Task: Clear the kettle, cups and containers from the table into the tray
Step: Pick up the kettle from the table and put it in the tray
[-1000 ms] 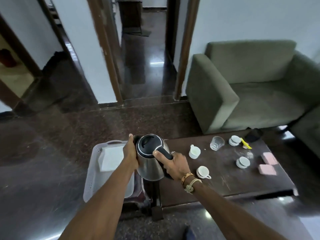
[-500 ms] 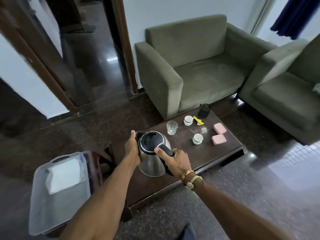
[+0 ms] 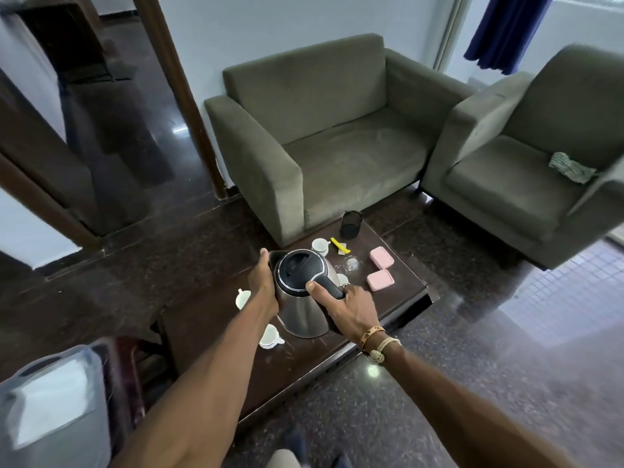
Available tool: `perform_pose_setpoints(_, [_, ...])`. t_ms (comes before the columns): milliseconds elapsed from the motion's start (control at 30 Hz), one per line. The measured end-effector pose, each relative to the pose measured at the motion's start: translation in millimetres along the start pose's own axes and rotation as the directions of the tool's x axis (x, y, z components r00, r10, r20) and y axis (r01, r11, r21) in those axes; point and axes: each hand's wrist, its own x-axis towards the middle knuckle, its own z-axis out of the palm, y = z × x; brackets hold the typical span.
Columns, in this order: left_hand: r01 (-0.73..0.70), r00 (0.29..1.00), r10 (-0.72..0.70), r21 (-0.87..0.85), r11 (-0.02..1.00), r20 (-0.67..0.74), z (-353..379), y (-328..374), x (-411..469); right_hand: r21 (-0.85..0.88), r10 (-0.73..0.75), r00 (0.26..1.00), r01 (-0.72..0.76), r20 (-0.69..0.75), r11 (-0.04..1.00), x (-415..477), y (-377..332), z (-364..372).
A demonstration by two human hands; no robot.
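My right hand [image 3: 351, 307] wraps the handle of the kettle [image 3: 305, 292] and my left hand [image 3: 265, 283] cups its side over the table [image 3: 398, 298], so swinging toward the tray [image 3: 50, 400] could clip the cups [image 3: 270, 336] or slop water.

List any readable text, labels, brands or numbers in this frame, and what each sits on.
No text reads legibly in the head view.
kettle: no brand or marking visible on lid or body.
wrist band: dark marks, too small to read.
pink containers: plain tops, no labels visible.
yellow item: too small to tell.
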Motion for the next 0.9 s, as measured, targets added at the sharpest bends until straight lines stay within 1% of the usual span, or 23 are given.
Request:
perform_pose_setpoints(133, [0.015,0.999,-0.017,0.040,0.999,0.041,31.2,-7.3,7.5,-0.024,0.024,1.000,-0.024,-0.007,0.999,21.3,15.8,-6.3])
perform_pose_setpoints(200, [0.040,0.997,-0.044,0.056,0.998,0.063,42.7,-11.3,20.7,-0.032,0.053,0.999,-0.053,-0.005,0.998,32.1,19.4,-10.6])
perform_pose_setpoints(300, [0.044,0.997,-0.047,0.049,0.998,0.062,56.2,-16.7,50.5,-0.049,0.077,0.997,-0.076,0.019,0.996,52.8,23.1,-14.2])
perform_pose_setpoints(400, [0.078,0.994,-0.082,0.063,0.995,0.070,73.9,-7.4,59.7,-0.035,0.117,0.993,-0.116,0.022,0.993,75.0,22.5,-13.7])
perform_pose_setpoints(533, [0.132,0.983,-0.135,0.031,0.991,0.127,97.5,11.7,80.8,-0.022,0.147,0.989,-0.147,0.025,0.989,112.0,19.0,-15.1])
perform_pose_setpoints(667, [0.121,0.989,-0.123,0.031,0.992,0.079,112.7,20.3,105.5,-0.028,0.168,0.985,-0.166,0.050,0.986,142.9,17.9,-16.1])
perform_pose_setpoints(733, [0.106,0.993,-0.107,0.021,0.994,0.054,117.3,25.3,112.4,-0.025,0.183,0.979,-0.182,0.087,0.983,156.1,18.5,-12.8])
perform_pose_setpoints(833, [0.080,0.996,-0.080,0.021,0.997,-0.031,120.3,20.7,135.2,-0.047,0.178,0.974,-0.173,0.143,0.984,178.4,24.1,-7.2])
perform_pose_setpoints(900, [0.076,0.996,-0.075,0.007,0.997,-0.056,119.3,15.7,149.4,-0.058,0.166,0.966,-0.158,0.198,0.986,193.0,28.0,-6.0])
